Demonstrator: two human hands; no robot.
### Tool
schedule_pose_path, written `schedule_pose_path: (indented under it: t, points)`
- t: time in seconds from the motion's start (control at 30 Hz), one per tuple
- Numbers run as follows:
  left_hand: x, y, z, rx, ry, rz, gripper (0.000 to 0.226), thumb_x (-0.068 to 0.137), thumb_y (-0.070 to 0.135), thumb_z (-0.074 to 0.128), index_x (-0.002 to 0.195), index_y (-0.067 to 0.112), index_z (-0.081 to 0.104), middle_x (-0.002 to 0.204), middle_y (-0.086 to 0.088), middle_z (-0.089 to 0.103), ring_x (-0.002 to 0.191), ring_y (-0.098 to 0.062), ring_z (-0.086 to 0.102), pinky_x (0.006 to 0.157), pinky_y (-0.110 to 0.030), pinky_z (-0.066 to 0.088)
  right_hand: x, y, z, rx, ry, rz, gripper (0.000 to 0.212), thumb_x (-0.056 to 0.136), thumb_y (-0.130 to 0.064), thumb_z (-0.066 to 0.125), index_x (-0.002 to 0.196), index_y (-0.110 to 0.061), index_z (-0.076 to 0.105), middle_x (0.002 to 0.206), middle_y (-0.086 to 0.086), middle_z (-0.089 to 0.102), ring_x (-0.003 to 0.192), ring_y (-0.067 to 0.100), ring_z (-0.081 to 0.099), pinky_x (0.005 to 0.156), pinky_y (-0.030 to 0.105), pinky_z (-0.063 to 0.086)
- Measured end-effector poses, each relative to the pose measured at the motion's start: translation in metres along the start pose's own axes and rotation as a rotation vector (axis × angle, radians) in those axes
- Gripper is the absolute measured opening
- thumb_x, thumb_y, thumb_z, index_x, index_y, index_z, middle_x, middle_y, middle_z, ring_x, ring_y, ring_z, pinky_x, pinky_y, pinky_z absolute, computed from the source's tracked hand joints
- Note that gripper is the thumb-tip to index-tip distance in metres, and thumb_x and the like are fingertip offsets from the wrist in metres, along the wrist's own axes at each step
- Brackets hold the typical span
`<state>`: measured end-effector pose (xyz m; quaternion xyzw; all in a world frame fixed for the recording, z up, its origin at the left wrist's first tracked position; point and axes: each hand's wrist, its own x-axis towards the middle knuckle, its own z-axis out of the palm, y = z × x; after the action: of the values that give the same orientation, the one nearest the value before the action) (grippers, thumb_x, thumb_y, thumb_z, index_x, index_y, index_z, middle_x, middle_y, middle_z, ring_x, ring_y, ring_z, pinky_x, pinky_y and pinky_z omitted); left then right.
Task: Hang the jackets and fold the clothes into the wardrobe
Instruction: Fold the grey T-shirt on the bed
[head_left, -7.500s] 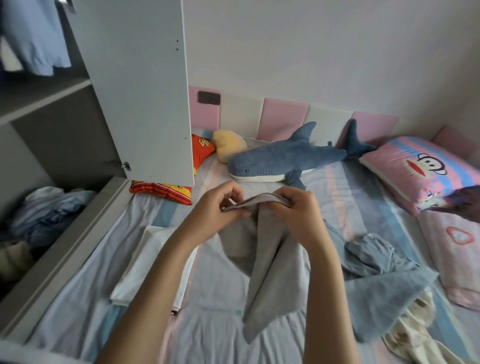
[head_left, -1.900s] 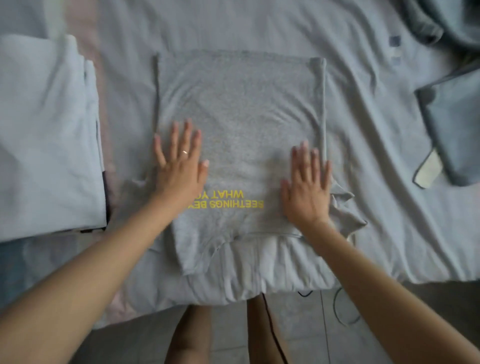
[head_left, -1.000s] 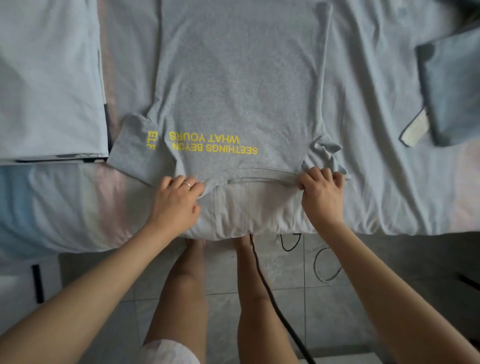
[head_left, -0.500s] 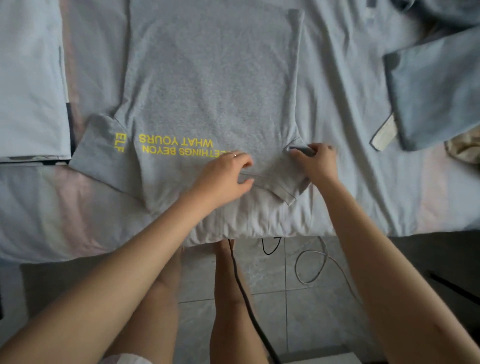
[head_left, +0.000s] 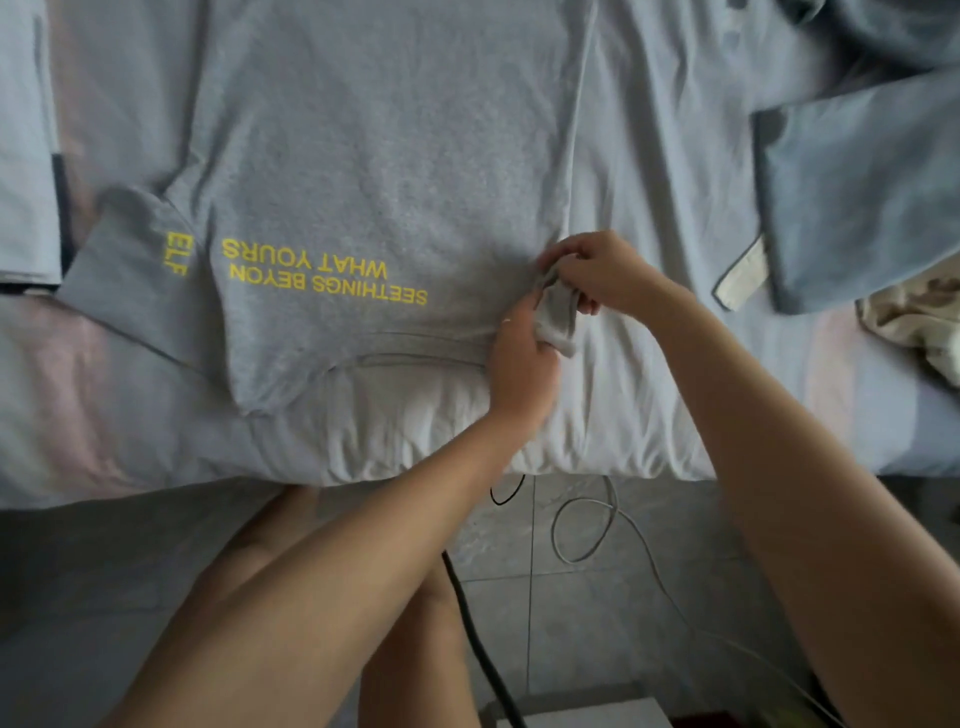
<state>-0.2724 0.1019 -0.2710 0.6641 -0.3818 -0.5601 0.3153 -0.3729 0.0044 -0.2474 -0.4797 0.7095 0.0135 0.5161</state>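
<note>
A grey T-shirt (head_left: 374, 156) lies flat on the bed (head_left: 670, 156), chest side up, with its collar at the near edge and its yellow lettering upside down from the head camera. 1 sleeve (head_left: 560, 317), on the right side of the shirt, is bunched up off the sheet between the 2 hands. The left hand (head_left: 522, 364) reaches across from below, and its curled fingers grip the lower part of the bunch. The right hand (head_left: 602, 273) pinches the upper part, with fingers and thumb closed on the fabric. The other sleeve lies spread out to the left and carries the letters "ELF". A folded pale garment (head_left: 23, 156) sits at the left edge of the bed, and a blue garment (head_left: 862, 197) lies to the right with a beige cloth (head_left: 919, 322) just beside it. A black cable (head_left: 475, 618) and a white cable (head_left: 584, 525) trail over the tiled floor (head_left: 104, 571) below the bed's edge.
</note>
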Motion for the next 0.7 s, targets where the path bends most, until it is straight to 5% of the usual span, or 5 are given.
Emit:
schedule_pose_path:
  t: [0.27,0.33,0.47,0.57,0.7]
  points:
    - [0.057,-0.011,-0.079,-0.512,-0.206,-0.664,0.023,0.097,0.029,0.041,0.092,0.016,0.06,0.07,0.006,0.07,0.069,-0.01,0.064,0.059,-0.019,0.05,0.018,0.012,-0.018,0.065,-0.132,0.017,0.028,0.083,0.003,0.041,0.085,-0.015,0.063,0.077,0.0,0.055,0.074,0.015,0.049,0.067,0.025,0.04]
    - [0.057,-0.014,-0.082,-0.361,-0.245,-0.522,0.008,0.095,0.02,0.052,0.1,0.017,0.057,0.084,0.003,0.07,0.074,-0.009,0.066,0.066,-0.026,0.053,0.017,0.015,-0.011,-0.168,-0.023,-0.215,0.018,0.082,-0.013,0.054,0.094,-0.01,0.067,0.085,0.001,0.054,0.084,0.017,0.047,0.074,0.024,0.036]
    - [0.044,-0.021,-0.078,0.082,-0.237,0.055,0.087,0.075,-0.012,0.066,0.146,0.006,0.019,0.146,0.0,0.03,0.134,-0.007,0.033,0.11,-0.018,0.028,0.019,0.019,0.0,-0.163,0.125,-0.251,0.02,0.087,-0.013,0.062,0.105,-0.007,0.067,0.092,0.0,0.059,0.064,-0.001,0.051,0.065,0.016,0.036]
    - [0.033,-0.011,-0.073,0.178,-0.173,0.286,0.097,0.072,-0.022,0.05,0.151,0.007,0.002,0.152,0.005,0.01,0.135,0.015,0.013,0.106,-0.004,0.014,0.024,0.026,0.007,-0.026,0.182,-0.218,0.015,0.089,-0.005,0.058,0.101,0.001,0.065,0.071,-0.002,0.056,0.052,-0.005,0.047,0.056,0.016,0.033]
    - [0.037,-0.007,-0.082,0.476,-0.111,0.508,0.071,0.084,-0.008,0.035,0.146,0.026,0.034,0.145,-0.025,0.034,0.119,-0.029,0.049,0.09,-0.029,0.046,0.024,0.029,0.013,0.225,0.17,-0.187,0.013,0.089,-0.002,0.054,0.098,-0.009,0.061,0.069,-0.001,0.048,0.061,0.004,0.042,0.061,0.021,0.035]
